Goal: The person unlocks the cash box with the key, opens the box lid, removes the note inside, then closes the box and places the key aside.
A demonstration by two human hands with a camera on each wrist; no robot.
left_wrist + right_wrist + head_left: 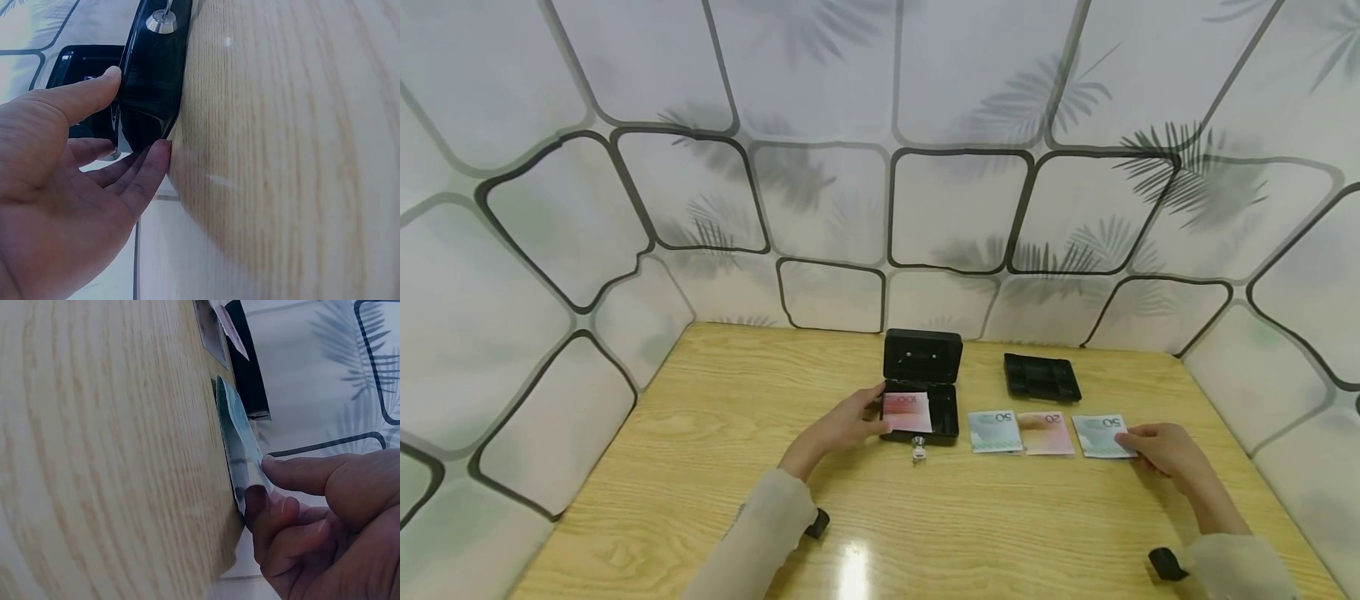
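A small black cash box (952,417) stands on the table with its lid (922,357) raised. Inside lies a red banknote (907,412) marked 100. My left hand (848,421) holds the box's left side, thumb at the rim and fingertips low on its wall (153,75). Over on the right, my right hand (1165,450) pinches a folded blue-green banknote (1099,435) marked 50 by its right edge, thumb on top and fingers beneath. The right wrist view shows this folded note (240,434) bulging a little apart at the fold.
Between box and right hand lie another blue-green 50 note (994,432) and a reddish 20 note (1047,433), side by side. A black compartment tray (1042,377) sits behind them. Keys (918,450) hang from the box's front lock. A patterned wall (835,208) borders the wooden table (760,383).
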